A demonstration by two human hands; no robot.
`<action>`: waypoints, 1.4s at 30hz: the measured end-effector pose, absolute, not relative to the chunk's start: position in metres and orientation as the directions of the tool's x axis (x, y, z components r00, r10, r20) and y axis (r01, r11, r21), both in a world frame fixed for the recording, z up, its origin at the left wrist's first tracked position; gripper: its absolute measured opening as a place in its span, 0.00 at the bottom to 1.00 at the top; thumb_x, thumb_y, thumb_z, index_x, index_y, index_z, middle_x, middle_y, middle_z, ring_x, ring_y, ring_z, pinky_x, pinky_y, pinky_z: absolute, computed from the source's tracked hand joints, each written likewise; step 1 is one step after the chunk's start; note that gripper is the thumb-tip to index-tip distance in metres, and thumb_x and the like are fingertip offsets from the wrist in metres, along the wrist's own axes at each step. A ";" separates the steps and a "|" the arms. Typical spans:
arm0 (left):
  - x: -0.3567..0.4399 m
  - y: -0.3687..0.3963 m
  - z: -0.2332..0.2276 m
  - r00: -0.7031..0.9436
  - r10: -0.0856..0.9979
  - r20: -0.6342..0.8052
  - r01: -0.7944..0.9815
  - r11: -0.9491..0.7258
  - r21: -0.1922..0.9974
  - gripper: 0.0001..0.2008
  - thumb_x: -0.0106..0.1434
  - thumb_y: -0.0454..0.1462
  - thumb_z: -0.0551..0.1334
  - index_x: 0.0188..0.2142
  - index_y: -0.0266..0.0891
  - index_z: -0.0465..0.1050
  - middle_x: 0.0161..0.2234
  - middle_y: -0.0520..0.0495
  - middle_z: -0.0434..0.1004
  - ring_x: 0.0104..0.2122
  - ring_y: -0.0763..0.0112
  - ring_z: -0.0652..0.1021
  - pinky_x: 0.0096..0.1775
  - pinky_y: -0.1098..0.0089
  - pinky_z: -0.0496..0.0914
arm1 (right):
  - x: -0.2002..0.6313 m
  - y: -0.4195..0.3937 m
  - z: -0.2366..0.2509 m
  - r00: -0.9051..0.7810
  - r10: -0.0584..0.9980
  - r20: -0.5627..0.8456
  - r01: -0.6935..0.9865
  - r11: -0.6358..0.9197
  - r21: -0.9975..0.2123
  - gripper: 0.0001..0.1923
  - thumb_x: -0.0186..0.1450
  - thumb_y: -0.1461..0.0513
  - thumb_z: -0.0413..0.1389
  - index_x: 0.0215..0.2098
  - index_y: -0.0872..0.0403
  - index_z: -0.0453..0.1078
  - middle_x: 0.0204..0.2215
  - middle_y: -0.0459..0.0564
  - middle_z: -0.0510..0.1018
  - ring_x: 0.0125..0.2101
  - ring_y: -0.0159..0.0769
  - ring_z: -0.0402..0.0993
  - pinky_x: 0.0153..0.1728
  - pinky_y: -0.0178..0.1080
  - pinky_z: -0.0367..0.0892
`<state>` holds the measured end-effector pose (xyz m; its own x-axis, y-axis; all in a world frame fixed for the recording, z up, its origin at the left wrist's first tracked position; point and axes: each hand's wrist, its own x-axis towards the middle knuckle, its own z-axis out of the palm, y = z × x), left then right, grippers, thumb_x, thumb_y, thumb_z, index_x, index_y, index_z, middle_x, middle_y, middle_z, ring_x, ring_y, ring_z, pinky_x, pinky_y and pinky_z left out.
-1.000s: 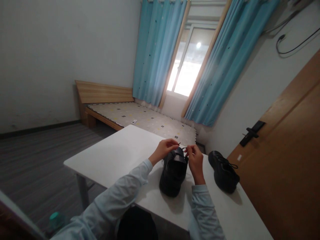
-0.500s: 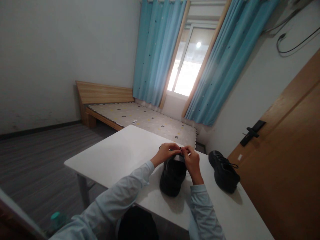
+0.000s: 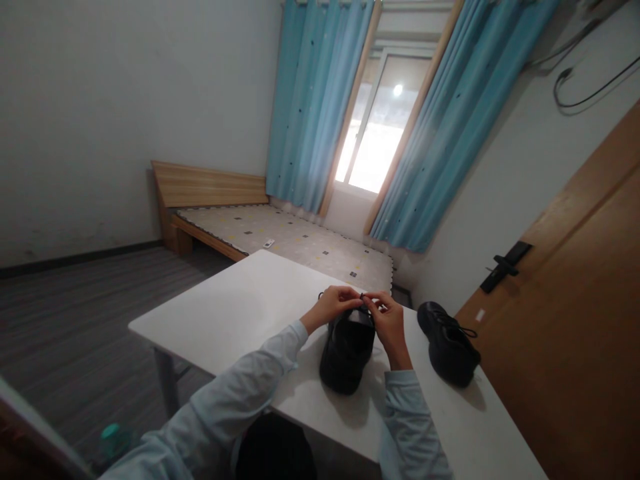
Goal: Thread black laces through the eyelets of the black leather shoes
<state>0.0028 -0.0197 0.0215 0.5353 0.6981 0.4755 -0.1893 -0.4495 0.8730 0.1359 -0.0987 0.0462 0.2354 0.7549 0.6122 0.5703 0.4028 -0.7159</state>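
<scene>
A black shoe [image 3: 344,357] stands on the white table [image 3: 225,313], its heel toward me. Over the far end of its opening, my left hand [image 3: 339,301] pinches the dark shoelace [image 3: 362,295] between thumb and fingers. My right hand [image 3: 389,319] is closed on the lace too, its fingertips almost touching those of the left. The hands hide most of the shoe's front and lacing. To the right, apart from both hands, rests a second black shoe [image 3: 449,347] with a lace loop sticking out at its side.
Behind the table is a bed [image 3: 300,233] with a small white remote [image 3: 269,243] on its patterned mattress. A wooden door [image 3: 565,280] with a black handle stands close at the right. A bottle with a green cap [image 3: 111,432] is low at the left.
My right hand has shifted slightly to the right and turned a little, still at the lace. The left hand and both shoes stay nearly where they were.
</scene>
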 end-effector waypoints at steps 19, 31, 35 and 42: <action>-0.002 -0.026 0.033 0.506 0.755 0.416 -0.327 -0.278 0.903 0.16 0.49 0.46 0.66 0.25 0.35 0.67 0.23 0.54 0.67 0.25 0.77 0.68 0.30 0.74 0.62 | 0.168 -0.090 0.035 0.301 0.819 0.488 0.506 0.296 -0.810 0.18 0.54 0.56 0.56 0.41 0.55 0.73 0.33 0.53 0.78 0.31 0.37 0.72 0.30 0.37 0.66; -0.005 -0.024 0.031 0.505 0.796 0.335 -0.428 -0.105 0.897 0.15 0.50 0.45 0.65 0.28 0.37 0.64 0.25 0.55 0.67 0.27 0.79 0.70 0.31 0.76 0.63 | 0.202 -0.079 0.004 0.409 0.853 0.325 0.554 0.052 -0.831 0.14 0.47 0.53 0.61 0.21 0.56 0.74 0.19 0.51 0.77 0.23 0.39 0.74 0.21 0.36 0.64; -0.005 -0.024 0.030 0.502 0.799 0.330 -0.432 -0.099 0.897 0.14 0.51 0.44 0.65 0.28 0.37 0.65 0.25 0.55 0.67 0.27 0.79 0.70 0.31 0.76 0.63 | 0.199 -0.082 0.015 0.467 0.780 0.416 0.531 0.128 -0.837 0.18 0.47 0.49 0.62 0.22 0.57 0.73 0.20 0.51 0.77 0.24 0.40 0.75 0.25 0.39 0.67; -0.006 -0.024 0.030 0.500 0.801 0.330 -0.444 -0.090 0.892 0.15 0.50 0.45 0.66 0.28 0.37 0.64 0.26 0.55 0.66 0.28 0.78 0.70 0.33 0.74 0.64 | 0.177 -0.093 0.040 0.465 0.740 0.485 0.390 0.320 -0.863 0.20 0.52 0.47 0.59 0.27 0.55 0.68 0.25 0.46 0.76 0.21 0.35 0.75 0.28 0.39 0.70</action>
